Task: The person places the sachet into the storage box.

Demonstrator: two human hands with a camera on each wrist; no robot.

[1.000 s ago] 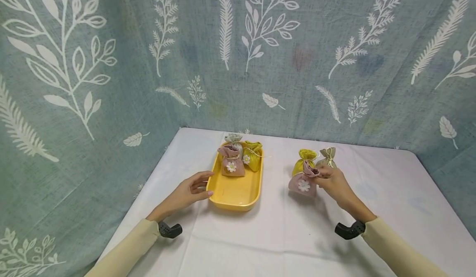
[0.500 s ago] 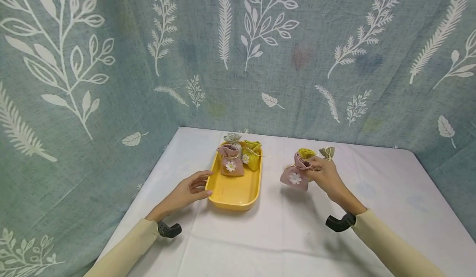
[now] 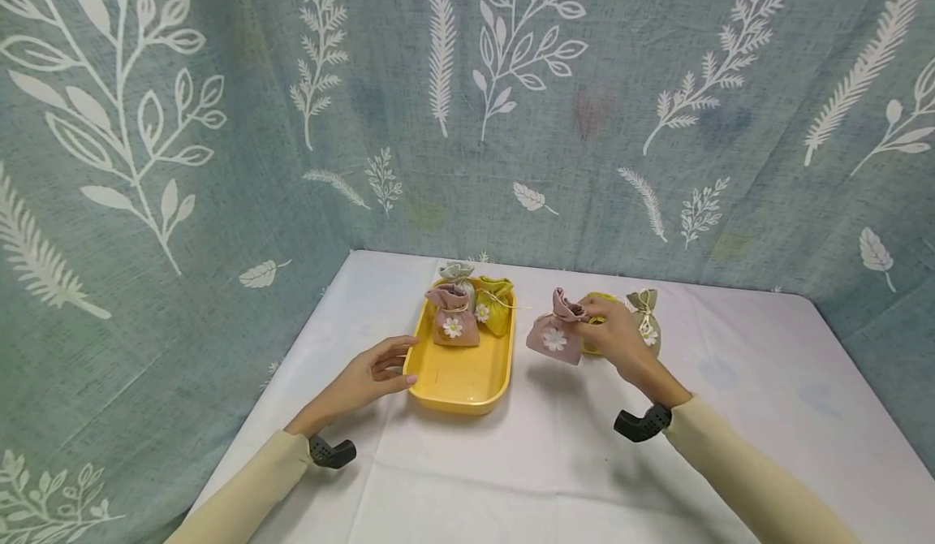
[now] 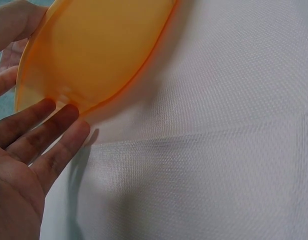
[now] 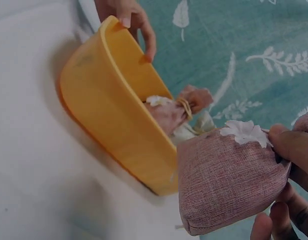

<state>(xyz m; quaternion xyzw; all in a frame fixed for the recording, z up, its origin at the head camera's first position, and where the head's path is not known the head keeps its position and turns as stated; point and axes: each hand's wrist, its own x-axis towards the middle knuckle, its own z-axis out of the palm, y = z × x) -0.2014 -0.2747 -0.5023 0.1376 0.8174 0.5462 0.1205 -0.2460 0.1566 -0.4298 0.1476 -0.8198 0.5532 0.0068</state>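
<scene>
In the head view my right hand pinches the gathered neck of a pink drawstring pouch with a white flower, held above the table right of the yellow tray. The right wrist view shows this pouch close up, thumb beside its flower. My left hand rests at the tray's left side, fingertips on its wall and rim; in the left wrist view its fingers are extended against the wall. Inside the tray stand a second pink pouch, a yellow pouch and a pale grey pouch.
Behind my right hand a yellow-green pouch is partly hidden, and a beige-green pouch stands to its right. A white cloth covers the table. A teal leaf-patterned curtain hangs behind and to the left.
My right hand has carried the pink pouch leftward toward the tray, away from the yellow-green and beige-green pouches. The left hand and tray have stayed in place.
</scene>
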